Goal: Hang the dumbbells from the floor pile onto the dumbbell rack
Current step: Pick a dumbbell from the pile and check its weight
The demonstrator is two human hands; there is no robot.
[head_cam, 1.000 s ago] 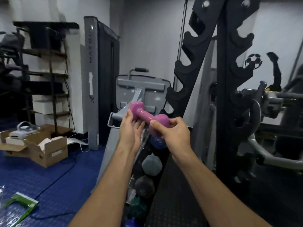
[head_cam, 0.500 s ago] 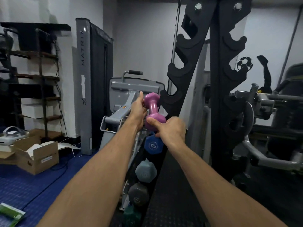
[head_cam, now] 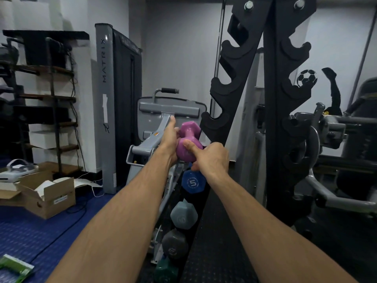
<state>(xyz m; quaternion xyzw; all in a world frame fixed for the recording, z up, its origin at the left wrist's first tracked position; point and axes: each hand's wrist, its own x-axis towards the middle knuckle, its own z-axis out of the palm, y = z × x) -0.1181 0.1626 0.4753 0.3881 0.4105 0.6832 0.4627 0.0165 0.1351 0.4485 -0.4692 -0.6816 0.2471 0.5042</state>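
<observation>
A purple dumbbell (head_cam: pixel 188 139) is held upright between both hands, close against the left upright of the black dumbbell rack (head_cam: pixel 234 94). My left hand (head_cam: pixel 170 141) grips its left side and my right hand (head_cam: pixel 210 158) holds the lower head with the thumb pressed on it. Just below hang a blue dumbbell marked 5 (head_cam: pixel 192 181), a pale teal one (head_cam: pixel 183 216), a dark grey one (head_cam: pixel 174 245) and a green one (head_cam: pixel 166 269). The rack's upper hooks are bare.
A grey exercise machine (head_cam: pixel 155 123) stands just left of the rack. An open cardboard box (head_cam: pixel 49 198) and cables lie on the blue floor mat at left. More gym machinery (head_cam: pixel 330 139) crowds the right side.
Both hands carried the purple dumbbell up and toward the rack, turning it from lying sideways to upright. It now sits just above the blue dumbbell.
</observation>
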